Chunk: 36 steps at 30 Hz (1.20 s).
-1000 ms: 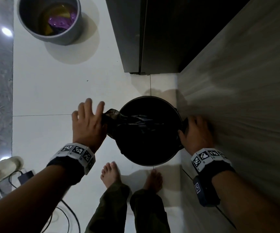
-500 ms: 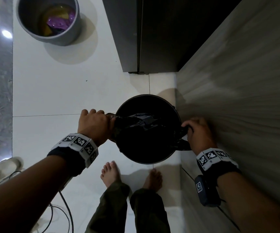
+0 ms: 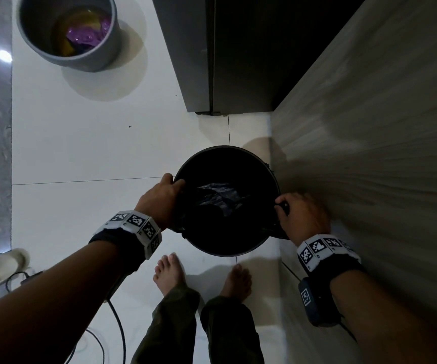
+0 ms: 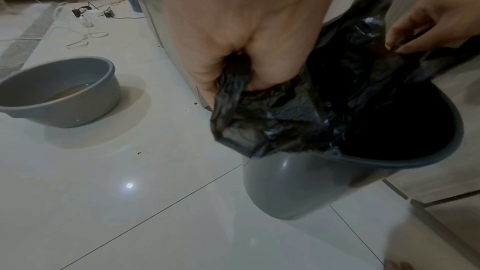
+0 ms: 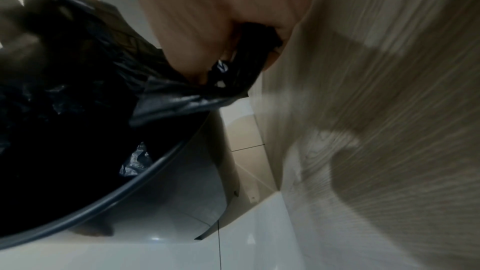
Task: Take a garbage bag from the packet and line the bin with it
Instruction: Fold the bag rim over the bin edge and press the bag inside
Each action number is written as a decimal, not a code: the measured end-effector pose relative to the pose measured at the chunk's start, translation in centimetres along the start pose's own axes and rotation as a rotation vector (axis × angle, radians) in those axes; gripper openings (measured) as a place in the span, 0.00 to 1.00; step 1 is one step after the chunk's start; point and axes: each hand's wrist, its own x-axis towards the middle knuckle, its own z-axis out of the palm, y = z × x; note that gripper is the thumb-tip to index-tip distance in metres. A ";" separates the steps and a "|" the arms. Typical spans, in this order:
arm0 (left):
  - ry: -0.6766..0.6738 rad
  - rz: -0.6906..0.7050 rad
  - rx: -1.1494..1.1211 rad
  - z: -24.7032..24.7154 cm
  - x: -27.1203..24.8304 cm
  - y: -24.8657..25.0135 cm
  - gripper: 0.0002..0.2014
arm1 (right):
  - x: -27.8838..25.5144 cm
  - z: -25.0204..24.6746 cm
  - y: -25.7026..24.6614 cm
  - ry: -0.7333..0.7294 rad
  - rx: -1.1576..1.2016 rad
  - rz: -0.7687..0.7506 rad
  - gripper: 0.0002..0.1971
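Fingers of my left hand [image 3: 159, 199] pinch the black garbage bag [image 4: 275, 118] at the grey bin [image 4: 298, 184] rim. My right hand [image 3: 301, 216] pinches its opposite edge; the rest sags inside the bin.

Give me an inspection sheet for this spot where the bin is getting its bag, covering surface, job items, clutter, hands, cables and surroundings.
Surface: glossy white tiled floor, a few dark specks on it.
Job's things: round grey plastic bin stands on the floor; crumpled black plastic garbage bag hangs into it, its edges not yet folded over the rim. Packet: nothing seen.
Clutter: grey round tub holding purple and yellow items.
Grippers: left hand grips the bag's edge at the bin's left rim; right hand grips it at the right rim.
Cables: dark cable on the floor by the person's feet; white cords and adapters further off.
Surroundings: wood-grain panel beside the bin, dark cabinet beyond.
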 end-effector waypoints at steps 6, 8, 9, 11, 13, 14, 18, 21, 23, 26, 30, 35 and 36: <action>0.159 -0.038 -0.087 -1.1 0.1 -1.2 0.14 | 0.7 -0.6 0.5 0.176 0.104 -0.050 0.08; 0.205 -0.047 -0.089 -1.6 0.1 -1.6 0.19 | 1.2 -0.6 0.5 0.147 0.197 -0.032 0.10; 0.224 -0.039 -0.065 -1.8 0.1 -1.7 0.21 | 1.5 -0.7 0.5 0.132 0.220 -0.040 0.12; 0.239 -0.022 -0.015 -2.0 0.3 -1.9 0.26 | 2.0 -0.9 0.2 0.075 0.214 -0.052 0.16; 0.228 -0.015 0.030 -2.2 0.5 -1.9 0.30 | 2.5 -1.3 -0.1 0.028 0.191 -0.065 0.19; 0.225 -0.014 0.050 -2.2 0.7 -2.0 0.32 | 2.7 -1.6 -0.3 0.019 0.183 -0.070 0.19; 0.227 -0.020 0.079 -1.9 1.6 -1.9 0.35 | 4.3 -2.1 -1.5 -0.041 0.146 0.060 0.19; 0.238 -0.099 0.008 -2.3 2.7 -1.5 0.37 | 5.6 -2.3 -2.7 -0.046 0.127 0.149 0.32; 0.238 -0.164 -0.046 -2.6 3.1 -1.2 0.34 | 5.8 -2.5 -3.2 -0.039 0.103 0.151 0.29; 0.272 -0.237 -0.124 -2.7 3.3 -1.0 0.25 | 5.8 -2.2 -3.7 -0.064 0.047 0.091 0.29; 0.284 -0.250 -0.153 -2.5 4.2 -1.1 0.21 | 6.4 -1.5 -3.5 -0.098 0.034 0.031 0.34; 0.291 -0.250 -0.203 -2.6 5.6 -1.0 0.23 | 7.8 -1.4 -2.9 -0.124 0.041 0.035 0.34; 0.290 -0.257 -0.215 -2.6 5.8 -1.0 0.23 | 8.2 -1.4 -2.8 -0.119 0.036 0.035 0.34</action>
